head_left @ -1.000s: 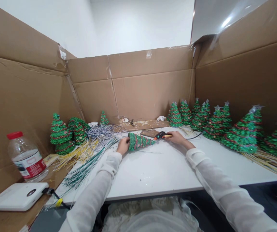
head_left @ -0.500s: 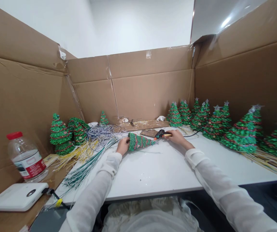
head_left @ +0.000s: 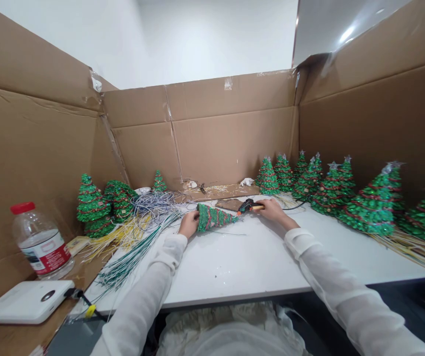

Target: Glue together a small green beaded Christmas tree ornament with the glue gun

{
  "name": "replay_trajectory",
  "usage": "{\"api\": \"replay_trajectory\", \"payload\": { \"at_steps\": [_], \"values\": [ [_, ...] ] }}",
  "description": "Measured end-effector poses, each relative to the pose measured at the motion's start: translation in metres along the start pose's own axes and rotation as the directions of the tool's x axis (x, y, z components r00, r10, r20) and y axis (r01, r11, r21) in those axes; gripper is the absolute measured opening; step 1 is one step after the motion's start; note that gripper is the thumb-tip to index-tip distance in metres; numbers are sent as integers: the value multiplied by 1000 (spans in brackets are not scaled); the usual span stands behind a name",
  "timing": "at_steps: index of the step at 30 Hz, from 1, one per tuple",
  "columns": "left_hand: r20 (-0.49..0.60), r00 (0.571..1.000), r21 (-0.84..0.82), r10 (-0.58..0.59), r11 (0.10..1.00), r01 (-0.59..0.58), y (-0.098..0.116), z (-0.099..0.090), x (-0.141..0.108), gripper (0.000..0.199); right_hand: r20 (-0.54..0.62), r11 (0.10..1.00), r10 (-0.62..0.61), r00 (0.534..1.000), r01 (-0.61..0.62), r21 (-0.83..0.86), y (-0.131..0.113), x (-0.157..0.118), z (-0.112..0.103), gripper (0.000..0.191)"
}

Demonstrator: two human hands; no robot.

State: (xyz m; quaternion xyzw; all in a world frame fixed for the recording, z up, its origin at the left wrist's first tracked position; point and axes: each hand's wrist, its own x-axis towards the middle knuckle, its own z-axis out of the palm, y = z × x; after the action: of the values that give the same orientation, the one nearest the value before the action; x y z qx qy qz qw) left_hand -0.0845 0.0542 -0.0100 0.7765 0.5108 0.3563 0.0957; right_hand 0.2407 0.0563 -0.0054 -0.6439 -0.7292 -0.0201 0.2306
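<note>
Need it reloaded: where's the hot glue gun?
Head view, centre: the glue gun is in the right hand, nozzle beside the tip of the beaded tree.

Both forearms (head_left: 140, 296) stretched forward in white sleeves, left hand (head_left: 189, 223) curled inward, right hand (head_left: 274, 211) closed

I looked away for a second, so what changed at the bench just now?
Very little. The right hand keeps hold of the hot glue gun, whose body has tilted up slightly, its nozzle staying by the tip of the green sequin tree. Nothing was taken up or let go. The left hand still holds the tree's wide end; the tree, the wire bundle and the standing trees stayed put.
</note>
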Motion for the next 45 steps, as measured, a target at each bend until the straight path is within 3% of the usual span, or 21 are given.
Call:
{"api": "replay_trajectory", "payload": {
  "at_steps": [3, 7, 12, 15, 17, 19, 22, 25, 35, 45],
  "values": [
    [-4, 1000, -18, 1, 1000, -1, -2, 1, 1, 13, -17, 999, 36, 999, -36, -21, -1, -1, -7, 28],
    [-10, 1000, -8, -4, 1000, 4, -3, 2, 1, 14, 30, 981, 193, 981, -193, 16, 0, -2, -12, 32],
    [0, 1000, -11, 3, 1000, -3, -4, 4, 2, 13, 22, 929, 345, 938, -338, -152, 0, -6, -11, 31],
    [2, 1000, -38, 3, 999, -3, -5, 4, 2, 14, -114, 945, 266, 957, -282, -163, -9, -9, -9, 39],
    [0, 1000, -63, 1, 998, -1, -5, 4, 2, 15, -215, 983, 124, 969, -149, -105, -20, -10, -7, 33],
    [-4, 1000, -74, 0, 997, -1, -5, 3, 1, 14, -206, 1000, -18, 978, 20, 9, -32, -9, -3, 20],
    [-3, 1000, -75, 0, 997, -1, -5, 3, 1, 13, -118, 978, -114, 987, 132, 161, -49, -9, 4, 24],
    [0, 1000, -93, 0, 996, 1, -5, 3, 1, 14, -80, 979, -118, 990, 129, 157, -58, -11, 10, 23],
    [-1, 1000, -121, -6, 993, 6, -6, 3, 1, 17, -105, 971, -236, 966, 240, 23, -68, -17, 16, 21],
    [5, 1000, -114, -4, 993, 4, -5, 2, 1, 16, -123, 968, -211, 970, 225, 112, -67, -12, 22, 17]
  ]
}}
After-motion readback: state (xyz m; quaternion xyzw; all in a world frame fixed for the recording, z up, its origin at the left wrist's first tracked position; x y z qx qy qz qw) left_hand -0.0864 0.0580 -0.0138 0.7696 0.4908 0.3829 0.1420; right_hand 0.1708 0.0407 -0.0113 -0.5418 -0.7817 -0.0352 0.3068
